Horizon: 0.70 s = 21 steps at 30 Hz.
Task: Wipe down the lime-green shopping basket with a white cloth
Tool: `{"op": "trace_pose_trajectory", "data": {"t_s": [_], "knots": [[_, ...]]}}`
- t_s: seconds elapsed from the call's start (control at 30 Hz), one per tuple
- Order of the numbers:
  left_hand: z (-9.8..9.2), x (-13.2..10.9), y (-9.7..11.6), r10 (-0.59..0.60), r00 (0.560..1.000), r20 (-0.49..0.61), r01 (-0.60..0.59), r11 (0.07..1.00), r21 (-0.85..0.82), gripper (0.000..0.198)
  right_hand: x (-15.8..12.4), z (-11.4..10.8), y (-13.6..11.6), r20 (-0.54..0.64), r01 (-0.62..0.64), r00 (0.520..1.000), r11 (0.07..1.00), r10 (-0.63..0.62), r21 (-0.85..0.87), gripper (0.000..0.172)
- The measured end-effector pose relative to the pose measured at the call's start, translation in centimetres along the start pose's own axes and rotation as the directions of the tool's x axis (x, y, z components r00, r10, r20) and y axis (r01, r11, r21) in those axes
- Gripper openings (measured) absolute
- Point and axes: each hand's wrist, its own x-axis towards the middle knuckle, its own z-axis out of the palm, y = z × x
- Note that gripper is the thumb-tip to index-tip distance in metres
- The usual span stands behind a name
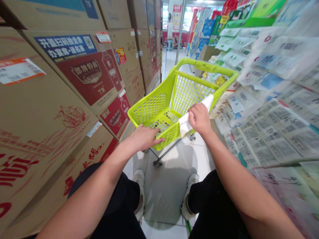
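Cart [174,111] centre frame: probably light, stiff, apt to roll; hold by rim. Left hand [147,137]: fingers and thumb straddling rim. Right hand [200,119], right of centre: fingers pinching cloth [184,125], likely soft, to rim.

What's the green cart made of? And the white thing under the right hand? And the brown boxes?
The green cart: probably smooth plastic, slightly shiny, since it's one even colour with moulded holes. The white thing: maybe soft, matte cloth or paper, because it drapes over the cart. The brown boxes: likely dull cardboard, with flat, printed sides.
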Motion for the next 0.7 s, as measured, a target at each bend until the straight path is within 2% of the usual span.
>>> {"op": "trace_pose_trajectory", "data": {"t_s": [0.07,0.13,0.2,0.27,0.3,0.37,0.43,0.5,0.53,0.6,0.7], "knots": [[0.3,0.2,0.3,0.025,0.999,-0.036,-0.025,1.0,-0.006,0.058,-0.2,0.4,-0.3,-0.095,-0.077,0.992,0.997,0.078,0.018,0.033],[0.4,0.3,0.7,0.05,0.997,-0.067,-0.05,0.999,-0.007,0.056,-0.9,1.3,-2.9,-0.108,-0.066,0.992,0.997,0.069,0.035,0.034],[0.5,0.5,0.9,0.053,0.996,-0.071,-0.054,0.999,0.001,0.049,-1.4,2.0,-5.9,-0.015,0.073,0.997,0.996,-0.072,0.055,0.033],[0.3,0.5,0.9,0.047,0.998,-0.04,-0.047,0.999,0.015,0.044,-1.5,2.0,-7.3,0.107,0.232,0.965,0.97,-0.239,0.068,0.033],[0.2,0.5,0.9,0.045,0.999,-0.017,-0.045,0.999,0.02,0.044,-1.3,1.8,-7.0,0.153,0.278,0.946,0.958,-0.285,0.066,0.034],[-0.1,0.6,0.9,0.038,0.999,0.018,-0.038,0.999,0.031,0.053,-0.7,0.9,-4.6,0.186,0.264,0.946,0.964,-0.266,0.034,0.036],[-0.3,0.6,1.0,0.032,0.999,0.027,-0.033,0.999,0.043,0.061,-0.1,0.1,-1.4,0.113,0.094,0.99,0.995,-0.089,-0.037,0.037],[-0.3,0.6,1.4,0.037,0.999,0.019,-0.038,0.998,0.055,0.063,0.2,-0.4,0.7,0.041,-0.032,0.999,0.998,0.034,-0.047,0.032],[-0.3,0.6,1.6,0.041,0.999,0.007,-0.041,0.997,0.06,0.063,0.1,-0.4,0.8,0.015,-0.068,0.998,0.997,0.069,-0.036,0.031],[-0.1,0.6,2.1,0.04,0.999,-0.032,-0.038,0.997,0.064,0.063,-0.2,0.0,-0.7,0.023,-0.051,0.998,0.999,0.051,0.0,0.033],[0.1,0.7,2.6,0.002,0.994,-0.108,0.003,0.999,0.04,0.056,-0.9,0.9,-5.1,0.144,0.134,0.979,0.988,-0.143,0.071,0.037]]}}
